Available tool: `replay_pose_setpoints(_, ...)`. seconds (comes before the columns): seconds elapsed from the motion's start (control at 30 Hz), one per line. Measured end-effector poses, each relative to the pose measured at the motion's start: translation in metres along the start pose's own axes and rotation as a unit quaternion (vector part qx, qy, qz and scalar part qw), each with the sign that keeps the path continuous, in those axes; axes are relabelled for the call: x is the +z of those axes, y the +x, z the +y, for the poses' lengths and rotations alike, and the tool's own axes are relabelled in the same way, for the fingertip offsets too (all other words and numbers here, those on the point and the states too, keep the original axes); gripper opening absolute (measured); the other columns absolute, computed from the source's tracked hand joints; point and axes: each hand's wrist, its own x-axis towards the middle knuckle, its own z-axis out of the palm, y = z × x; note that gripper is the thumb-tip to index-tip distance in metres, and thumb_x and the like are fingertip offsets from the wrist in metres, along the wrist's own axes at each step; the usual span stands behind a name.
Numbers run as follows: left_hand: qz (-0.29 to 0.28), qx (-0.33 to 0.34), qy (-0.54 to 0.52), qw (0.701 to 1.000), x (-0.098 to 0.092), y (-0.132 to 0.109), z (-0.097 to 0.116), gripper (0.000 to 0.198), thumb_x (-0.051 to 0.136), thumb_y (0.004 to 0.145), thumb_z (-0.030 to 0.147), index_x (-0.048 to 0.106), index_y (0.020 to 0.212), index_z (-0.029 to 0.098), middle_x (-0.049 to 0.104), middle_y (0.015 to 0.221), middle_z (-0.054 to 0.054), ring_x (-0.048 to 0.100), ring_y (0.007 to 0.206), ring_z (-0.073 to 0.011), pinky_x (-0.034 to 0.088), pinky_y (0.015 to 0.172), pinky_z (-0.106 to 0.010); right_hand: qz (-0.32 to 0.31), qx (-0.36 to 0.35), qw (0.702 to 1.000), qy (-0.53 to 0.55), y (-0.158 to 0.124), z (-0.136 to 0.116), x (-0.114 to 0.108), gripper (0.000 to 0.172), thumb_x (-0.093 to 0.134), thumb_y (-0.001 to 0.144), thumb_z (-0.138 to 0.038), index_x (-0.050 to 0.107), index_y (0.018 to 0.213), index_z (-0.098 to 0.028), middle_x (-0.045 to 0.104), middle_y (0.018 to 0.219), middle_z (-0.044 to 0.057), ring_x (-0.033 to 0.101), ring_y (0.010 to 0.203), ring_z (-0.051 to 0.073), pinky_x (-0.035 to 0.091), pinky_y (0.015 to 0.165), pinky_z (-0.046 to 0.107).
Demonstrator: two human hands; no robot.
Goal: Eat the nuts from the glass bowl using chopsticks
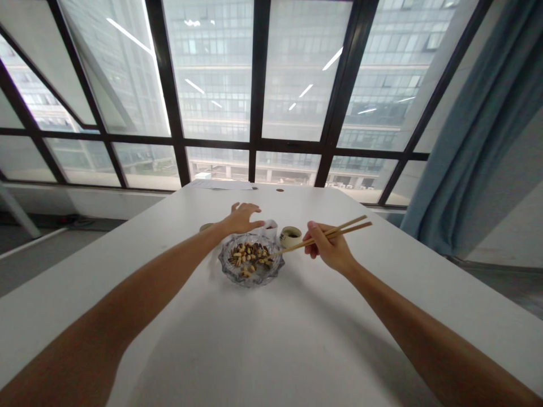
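Note:
My right hand is closed around a pair of wooden chopsticks. Their tips reach left into a clear glass bowl with a scalloped rim. Inside the bowl lies a mix of pale nuts and dark seeds or shells, too small to tell apart. Above the bowl's far rim, my left hand is held with its fingers spread, nothing in it. Close to its thumb stands a small white cup. A small yellowish cup with dark contents sits between the bowl and my right hand.
Another small cup is partly hidden behind my left forearm. White paper lies at the far edge of the white table. Large dark-framed windows rise beyond it, and a blue curtain hangs at the right.

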Motion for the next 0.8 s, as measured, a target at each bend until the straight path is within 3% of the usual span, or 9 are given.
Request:
replay_pose_setpoints(0.13,0.091,-0.048,0.016,0.995,-0.023,-0.043,-0.053,0.040,0.062,0.083,0.053,0.068,0.109,0.024,0.065,0.132,-0.009,0.054,0.129,-0.0314,0.024,0.117,-0.051,-0.125,0.037,0.991,0.012,-0.015,0.003,0.032,0.056,0.057,0.083,-0.072,0.063,0.064,-0.019,0.064,0.048,0.002,0.055,0.035,0.012,0.042,0.032,0.021)
replay_pose_setpoints(0.2,0.121,-0.081,0.016,0.989,-0.027,-0.064,-0.073,0.040,0.060,0.082,0.055,0.068,0.107,0.024,0.067,0.128,-0.009,0.056,0.125,-0.0316,0.030,0.115,-0.049,-0.132,0.016,0.991,-0.011,-0.020,0.011,0.040,0.052,0.059,0.086,-0.067,0.063,0.063,-0.020,0.065,0.052,0.002,0.057,0.039,0.012,0.045,0.035,0.021)
replay_pose_setpoints(0.27,0.134,-0.112,0.008,0.984,-0.025,-0.080,-0.085,0.042,0.058,0.083,0.057,0.067,0.108,0.024,0.067,0.127,-0.010,0.057,0.124,-0.0323,0.036,0.112,-0.048,-0.093,-0.018,0.994,-0.045,-0.022,0.020,0.042,0.051,0.058,0.089,-0.063,0.062,0.062,-0.021,0.065,0.053,0.002,0.058,0.043,0.013,0.047,0.039,0.023)
replay_pose_setpoints(0.37,0.151,-0.151,-0.035,0.976,-0.015,-0.094,-0.088,0.046,0.055,0.084,0.056,0.065,0.112,0.022,0.066,0.125,-0.014,0.059,0.120,-0.0324,0.042,0.107,-0.048,0.002,-0.042,0.997,-0.069,-0.019,0.032,0.036,0.050,0.051,0.094,-0.060,0.063,0.066,-0.021,0.066,0.056,0.003,0.060,0.046,0.015,0.048,0.042,0.025)
replay_pose_setpoints(0.43,0.167,-0.167,-0.078,0.969,-0.007,-0.099,-0.084,0.047,0.054,0.085,0.056,0.063,0.114,0.021,0.067,0.123,-0.014,0.061,0.116,-0.0310,0.045,0.105,-0.048,0.032,-0.045,0.995,-0.084,-0.016,0.038,0.030,0.048,0.050,0.095,-0.059,0.064,0.069,-0.021,0.068,0.059,0.004,0.060,0.047,0.015,0.049,0.043,0.025)
replay_pose_setpoints(0.6,0.202,-0.178,-0.124,0.955,0.008,-0.106,-0.076,0.051,0.056,0.084,0.057,0.058,0.117,0.019,0.065,0.122,-0.015,0.063,0.114,-0.0296,0.048,0.103,-0.047,-0.025,-0.100,0.981,-0.163,-0.017,0.040,0.025,0.044,0.053,0.095,-0.055,0.066,0.070,-0.022,0.066,0.059,0.003,0.062,0.050,0.017,0.049,0.049,0.028)
replay_pose_setpoints(0.8,0.203,-0.180,-0.134,0.953,0.012,-0.107,-0.074,0.053,0.058,0.084,0.056,0.055,0.120,0.017,0.065,0.124,-0.016,0.062,0.117,-0.0281,0.047,0.104,-0.044,-0.081,-0.193,0.951,-0.228,-0.019,0.039,0.031,0.038,0.056,0.094,-0.053,0.071,0.078,-0.023,0.069,0.066,0.004,0.064,0.057,0.019,0.050,0.056,0.030)
